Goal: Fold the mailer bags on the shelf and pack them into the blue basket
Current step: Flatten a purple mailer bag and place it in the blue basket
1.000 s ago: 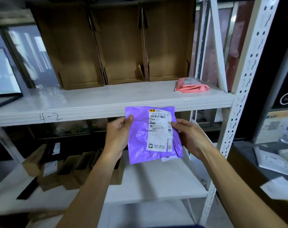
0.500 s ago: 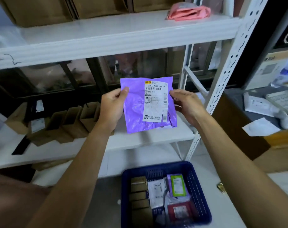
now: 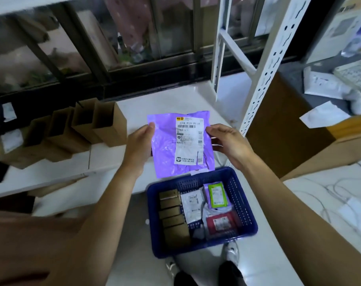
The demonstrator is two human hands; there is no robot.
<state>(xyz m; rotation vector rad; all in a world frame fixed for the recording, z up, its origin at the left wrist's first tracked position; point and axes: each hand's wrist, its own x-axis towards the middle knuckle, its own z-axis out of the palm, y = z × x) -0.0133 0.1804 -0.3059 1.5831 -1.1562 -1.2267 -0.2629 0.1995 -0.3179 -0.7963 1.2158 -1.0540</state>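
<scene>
The label [image 3: 188, 141] on the purple mailer [image 3: 165, 157] carries print too small to read.

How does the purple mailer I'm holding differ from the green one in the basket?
The purple mailer is held up, pinched by left hand and right hand; the green mailer lies in the basket. The purple mailer looks larger and crinkled, the green mailer smaller and flat. Both bear labels.

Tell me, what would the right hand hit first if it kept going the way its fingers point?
The right hand points leftward, so it meets the purple mailer bag it pinches; past that, probably the left hand, though depth is unclear.
</scene>
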